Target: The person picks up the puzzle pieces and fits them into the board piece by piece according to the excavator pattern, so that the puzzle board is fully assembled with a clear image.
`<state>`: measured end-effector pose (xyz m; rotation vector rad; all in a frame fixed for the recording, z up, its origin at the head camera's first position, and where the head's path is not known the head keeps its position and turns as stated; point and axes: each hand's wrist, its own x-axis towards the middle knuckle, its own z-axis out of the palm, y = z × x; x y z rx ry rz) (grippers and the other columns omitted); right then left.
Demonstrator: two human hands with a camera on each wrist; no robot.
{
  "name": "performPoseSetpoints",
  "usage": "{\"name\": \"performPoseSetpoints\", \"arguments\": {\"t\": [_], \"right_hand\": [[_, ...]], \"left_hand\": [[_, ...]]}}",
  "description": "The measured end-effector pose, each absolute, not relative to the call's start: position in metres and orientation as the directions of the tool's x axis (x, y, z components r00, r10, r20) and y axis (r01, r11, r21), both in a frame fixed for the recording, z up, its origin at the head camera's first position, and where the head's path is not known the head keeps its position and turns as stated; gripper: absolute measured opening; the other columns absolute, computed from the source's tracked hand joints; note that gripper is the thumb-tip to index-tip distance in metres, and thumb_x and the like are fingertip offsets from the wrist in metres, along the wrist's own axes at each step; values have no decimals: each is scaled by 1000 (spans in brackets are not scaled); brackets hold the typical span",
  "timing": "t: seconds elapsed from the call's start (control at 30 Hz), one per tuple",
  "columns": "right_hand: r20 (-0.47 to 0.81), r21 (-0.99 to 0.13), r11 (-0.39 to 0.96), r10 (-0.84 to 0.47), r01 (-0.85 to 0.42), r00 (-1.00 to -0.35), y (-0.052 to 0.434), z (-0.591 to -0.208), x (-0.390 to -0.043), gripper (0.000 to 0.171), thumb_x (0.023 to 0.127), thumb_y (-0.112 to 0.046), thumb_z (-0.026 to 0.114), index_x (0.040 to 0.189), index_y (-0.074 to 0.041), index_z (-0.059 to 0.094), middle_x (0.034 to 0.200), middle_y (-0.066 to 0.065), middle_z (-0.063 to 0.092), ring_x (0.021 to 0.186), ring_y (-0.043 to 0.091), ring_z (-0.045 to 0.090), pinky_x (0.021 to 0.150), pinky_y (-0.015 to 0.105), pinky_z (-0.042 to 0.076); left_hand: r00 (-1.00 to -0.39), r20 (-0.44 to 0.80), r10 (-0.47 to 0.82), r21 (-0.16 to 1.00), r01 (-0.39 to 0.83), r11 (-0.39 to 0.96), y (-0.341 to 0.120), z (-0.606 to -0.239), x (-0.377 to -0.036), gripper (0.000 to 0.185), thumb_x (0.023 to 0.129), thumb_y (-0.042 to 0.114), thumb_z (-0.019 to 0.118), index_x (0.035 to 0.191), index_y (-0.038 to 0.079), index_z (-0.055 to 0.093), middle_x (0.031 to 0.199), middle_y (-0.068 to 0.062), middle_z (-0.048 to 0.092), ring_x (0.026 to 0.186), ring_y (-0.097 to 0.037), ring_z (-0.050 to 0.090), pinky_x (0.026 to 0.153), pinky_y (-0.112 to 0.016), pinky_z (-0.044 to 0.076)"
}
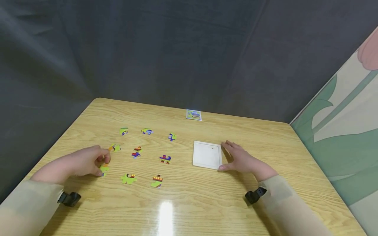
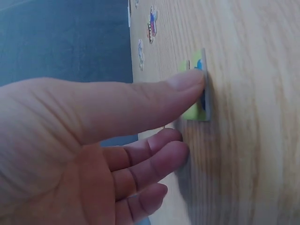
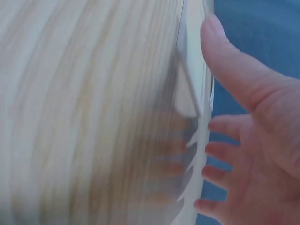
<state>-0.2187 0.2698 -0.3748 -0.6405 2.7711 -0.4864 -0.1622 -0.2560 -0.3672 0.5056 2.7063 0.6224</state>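
On the left of the table, my left hand [image 1: 85, 160] pinches a green jigsaw puzzle piece [image 1: 104, 169] with thumb and index finger. Seen from the left wrist, the thumb lies on the edge of that piece [image 2: 196, 111]; the index finger is hidden behind it, and the other fingers are loosely curled. My right hand [image 1: 240, 159] is spread along the right side of a square white puzzle tray [image 1: 203, 165], thumb by its near corner and fingertips by the far one. Right wrist view: the fingers of that hand [image 3: 253, 140] are fairly straight beside the tray.
Several loose jigsaw pieces lie spread out between my left hand and the tray, among them a green one [image 1: 128, 179] and a red-and-blue one [image 1: 165, 159]. A small picture card [image 1: 194, 115] lies at the far edge. Dark cloth [image 1: 177, 59] hangs behind the wooden table [image 1: 192, 203].
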Motion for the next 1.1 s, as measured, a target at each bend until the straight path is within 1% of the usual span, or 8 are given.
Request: {"name": "performPoseSetpoints", "arguments": {"t": [0.13, 0.27, 0.47, 0.63, 0.73, 0.9, 1.03, 1.1], "right_hand": [[-151, -430, 814, -490, -389, -859, 279, -382, -219, 104, 79, -49, 79, 155, -4, 26, 157, 30, 15, 140, 53, 15, 105, 69, 21], [-144, -437, 805, -503, -401, -852, 281, -385, -218, 103, 78, -50, 79, 156, -8, 26, 157, 30, 15, 140, 54, 14, 104, 71, 21], [-159, -402, 821, -499, -405, -852, 276, -385, -216, 101, 79, -53, 76, 155, -8, 28, 157, 30, 16, 140, 53, 16, 105, 69, 22], [-153, -383, 823, -504, -420, -850, 276, -387, -216, 103, 79, -57, 74, 155, -6, 26, 157, 30, 16, 139, 54, 17, 104, 69, 22], [-163, -339, 828, -520, -447, -839, 279, -391, -218, 104, 82, -62, 68, 156, -5, 22, 157, 30, 14, 140, 54, 16, 105, 68, 20], [-205, -292, 836, -530, -465, -823, 281, -394, -220, 103, 86, -67, 59, 158, -7, 15, 160, 27, 8, 142, 52, 11, 108, 68, 14], [-231, -285, 841, -526, -460, -818, 278, -389, -219, 102, 88, -64, 59, 158, -6, 13, 160, 27, 6, 142, 52, 9, 108, 68, 13], [-232, -278, 839, -531, -468, -815, 276, -388, -218, 101, 89, -61, 60, 157, -2, 13, 159, 28, 6, 142, 53, 9, 107, 69, 14]], "left_hand": [[-881, -192, 433, 499, 292, 816, -259, -371, -162, 39, 71, 5, 87, 91, 14, 55, 86, -5, 44, 76, -20, 42, 66, -35, 37], [-882, -181, 435, 521, 289, 803, -259, -374, -163, 40, 71, 2, 86, 91, 13, 54, 86, -4, 45, 77, -19, 44, 66, -34, 38], [-896, -175, 407, 575, 243, 781, -260, -381, -164, 40, 72, 1, 85, 88, 10, 50, 81, -2, 47, 73, -19, 45, 62, -31, 39], [-902, -173, 395, 659, 192, 727, -262, -382, -164, 32, 78, 1, 80, 88, 9, 50, 75, -2, 49, 69, -19, 47, 58, -29, 38], [-888, -171, 426, 718, 184, 672, -259, -379, -166, 26, 82, 0, 76, 87, 7, 52, 74, -2, 50, 68, -19, 48, 58, -28, 38], [-840, -166, 516, 774, 213, 596, -240, -364, -175, 20, 85, 2, 74, 87, 7, 55, 73, -3, 50, 68, -20, 48, 59, -28, 39], [-798, -116, 591, 789, 287, 543, -212, -346, -187, 16, 87, 1, 72, 87, 6, 57, 73, -3, 53, 69, -20, 50, 60, -28, 42], [-786, -91, 612, 790, 317, 525, -193, -336, -194, 15, 88, 0, 71, 87, 6, 57, 73, -4, 54, 69, -21, 51, 61, -30, 43]]}}
